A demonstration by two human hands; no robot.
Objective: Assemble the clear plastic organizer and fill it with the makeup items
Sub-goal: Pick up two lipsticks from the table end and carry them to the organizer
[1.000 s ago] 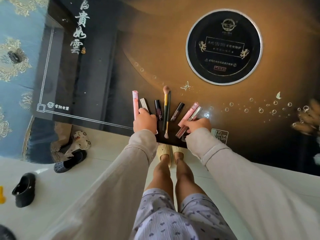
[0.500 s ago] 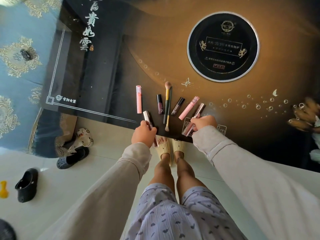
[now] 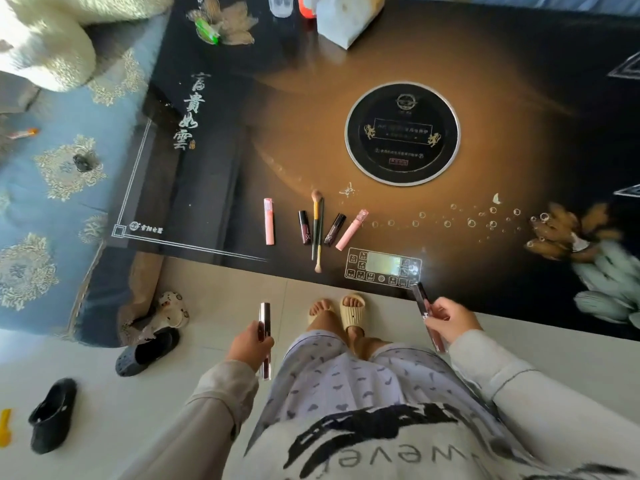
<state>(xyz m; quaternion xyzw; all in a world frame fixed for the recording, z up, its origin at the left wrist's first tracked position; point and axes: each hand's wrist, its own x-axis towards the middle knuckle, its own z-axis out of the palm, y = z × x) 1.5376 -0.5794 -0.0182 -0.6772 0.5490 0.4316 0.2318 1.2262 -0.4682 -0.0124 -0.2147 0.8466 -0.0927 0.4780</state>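
My left hand (image 3: 250,347) grips a slim silver-capped makeup tube (image 3: 265,323) held upright over the floor. My right hand (image 3: 450,322) holds a dark-capped lip gloss tube (image 3: 421,301) near the table's front edge. On the dark glass table (image 3: 242,161) lie a pink tube (image 3: 269,221), a small dark lip gloss (image 3: 304,227), a green and yellow makeup brush (image 3: 317,230), another dark lip gloss (image 3: 335,229) and a pink glitter-capped tube (image 3: 352,230). No clear plastic organizer shows.
A round black hob plate (image 3: 402,133) and a touch panel (image 3: 382,268) sit in the table. A white bag (image 3: 346,19) and a green item (image 3: 206,31) lie at the far edge. A blue patterned sofa (image 3: 52,188) stands left. Dark clogs (image 3: 52,414) lie on the tiled floor.
Both hands have lifted one tube each off the table and pulled back toward my body. The view has risen and widened, showing more of the table.
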